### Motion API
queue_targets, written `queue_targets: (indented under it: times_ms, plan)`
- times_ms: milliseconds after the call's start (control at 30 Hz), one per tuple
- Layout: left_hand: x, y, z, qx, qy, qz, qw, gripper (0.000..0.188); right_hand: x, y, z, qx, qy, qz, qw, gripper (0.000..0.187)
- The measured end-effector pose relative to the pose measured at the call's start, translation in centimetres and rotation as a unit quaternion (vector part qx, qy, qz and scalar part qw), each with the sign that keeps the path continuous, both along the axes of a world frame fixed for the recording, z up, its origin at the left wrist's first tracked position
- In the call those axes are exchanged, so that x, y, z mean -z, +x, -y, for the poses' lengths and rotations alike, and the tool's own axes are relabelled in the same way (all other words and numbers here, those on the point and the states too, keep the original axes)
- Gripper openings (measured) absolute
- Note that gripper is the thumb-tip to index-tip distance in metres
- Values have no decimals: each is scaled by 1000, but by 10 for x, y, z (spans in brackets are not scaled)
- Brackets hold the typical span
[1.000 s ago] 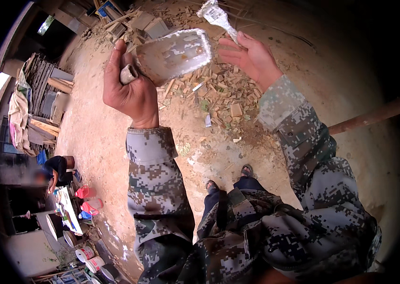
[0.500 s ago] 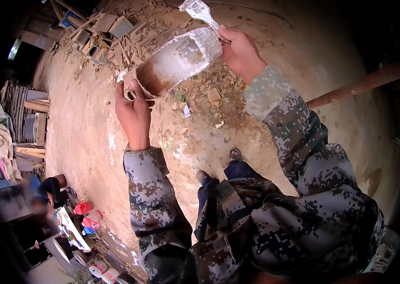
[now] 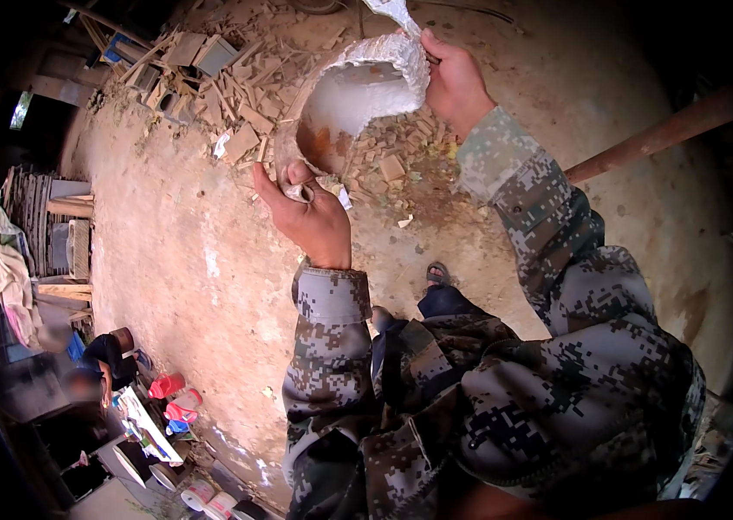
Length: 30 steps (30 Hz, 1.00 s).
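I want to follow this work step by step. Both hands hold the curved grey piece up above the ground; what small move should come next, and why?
Probably steady the curved piece and tilt its hollow toward the eyes. The left hand grips its lower rim, the right hand its upper edge, and rusty brown residue sits inside near the bottom.

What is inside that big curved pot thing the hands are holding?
Inside the curved pot you see pale whitish coating and a rusty orange patch low down. The left hand and right hand cover parts of its rim.
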<state>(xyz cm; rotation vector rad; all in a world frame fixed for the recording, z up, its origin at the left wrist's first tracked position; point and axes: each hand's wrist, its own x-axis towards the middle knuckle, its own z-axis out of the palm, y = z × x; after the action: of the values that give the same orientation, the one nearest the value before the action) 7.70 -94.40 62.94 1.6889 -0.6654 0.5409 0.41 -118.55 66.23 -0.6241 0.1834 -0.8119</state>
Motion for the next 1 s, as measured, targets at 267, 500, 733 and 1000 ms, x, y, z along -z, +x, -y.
queue_targets:
  times_ms: [267,500,733,1000]
  plan:
    - [-15,-1,-1,119,-6,-14,993,61,2,-2,8,17,-7,64,998,35]
    - [-14,7,-6,317,75,-109,939,61,17,-13,30,40,-14,94,995,37]
    - [-37,12,-1,522,-116,-540,650,70,16,-18,42,26,-88,108,990,37]
    - [-3,17,15,411,-105,-432,796,60,-16,-9,25,27,-238,101,966,34]
